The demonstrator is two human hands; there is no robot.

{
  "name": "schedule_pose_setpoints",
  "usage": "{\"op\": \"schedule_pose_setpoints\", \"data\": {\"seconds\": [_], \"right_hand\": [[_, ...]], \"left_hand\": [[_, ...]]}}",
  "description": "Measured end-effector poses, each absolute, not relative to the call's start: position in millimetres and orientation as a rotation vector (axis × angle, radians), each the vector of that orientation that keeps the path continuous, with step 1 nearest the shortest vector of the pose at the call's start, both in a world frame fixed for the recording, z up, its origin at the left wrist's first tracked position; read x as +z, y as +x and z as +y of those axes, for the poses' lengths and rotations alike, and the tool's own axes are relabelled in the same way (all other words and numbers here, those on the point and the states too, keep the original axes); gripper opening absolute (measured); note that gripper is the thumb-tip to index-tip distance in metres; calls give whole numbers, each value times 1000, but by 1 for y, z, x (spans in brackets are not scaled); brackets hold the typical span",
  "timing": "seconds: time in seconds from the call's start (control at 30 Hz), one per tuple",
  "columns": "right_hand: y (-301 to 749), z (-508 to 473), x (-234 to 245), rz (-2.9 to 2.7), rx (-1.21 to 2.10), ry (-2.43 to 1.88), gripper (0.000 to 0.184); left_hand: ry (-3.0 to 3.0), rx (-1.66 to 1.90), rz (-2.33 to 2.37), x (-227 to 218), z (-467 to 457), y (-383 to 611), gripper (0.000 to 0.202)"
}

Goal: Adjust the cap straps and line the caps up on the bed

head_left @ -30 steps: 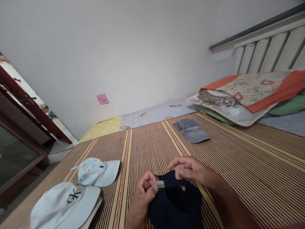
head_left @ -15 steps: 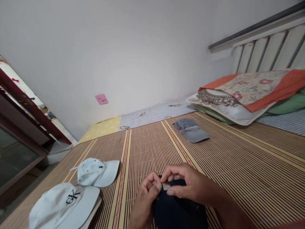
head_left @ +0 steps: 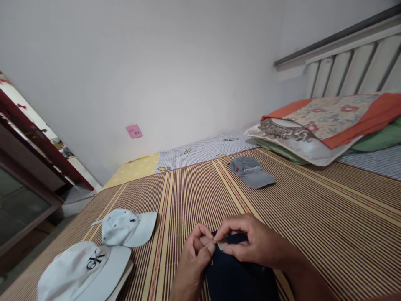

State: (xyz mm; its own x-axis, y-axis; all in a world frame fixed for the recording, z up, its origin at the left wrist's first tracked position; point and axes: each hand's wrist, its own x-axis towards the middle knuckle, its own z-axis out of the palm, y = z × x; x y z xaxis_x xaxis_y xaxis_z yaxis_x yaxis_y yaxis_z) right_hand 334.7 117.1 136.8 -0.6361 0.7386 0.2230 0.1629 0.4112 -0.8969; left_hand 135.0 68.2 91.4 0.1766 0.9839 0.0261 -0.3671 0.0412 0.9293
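Observation:
A dark navy cap point(head_left: 239, 278) is at the bottom middle, just above the striped mat, and its lower part runs out of view. My left hand point(head_left: 194, 261) pinches the cap's edge between thumb and fingers. From the other side my right hand point(head_left: 247, 238) grips the same edge, thumb in front and fingers behind. The two sets of fingertips almost meet at a small pale patch point(head_left: 222, 245) on the edge, partly covered by them. A grey cap point(head_left: 252, 172) lies farther off, beyond my hands.
Two white caps, one small point(head_left: 125, 228) and one larger with black letters point(head_left: 78, 269), sit at the left on the striped mat point(head_left: 188, 196). Pillows point(head_left: 319, 150) are stacked at the far right below a radiator point(head_left: 354, 71). A pink note point(head_left: 134, 131) is on the wall.
The navy cap and both hands have shifted slightly right. My fingertips have moved a little along the cap's edge while keeping hold of it. The other caps lie as before.

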Motion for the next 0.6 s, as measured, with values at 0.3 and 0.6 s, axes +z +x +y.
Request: {"op": "schedule_pose_setpoints", "data": {"seconds": [0.3,0.6], "right_hand": [[335,117,138,-2059,1221,-788,23],[345,131,125,-1956,1475,-710,24]], "left_hand": [[979,1230,805,101,64,140,40],[867,1338,787,108,62,130,37]]}}
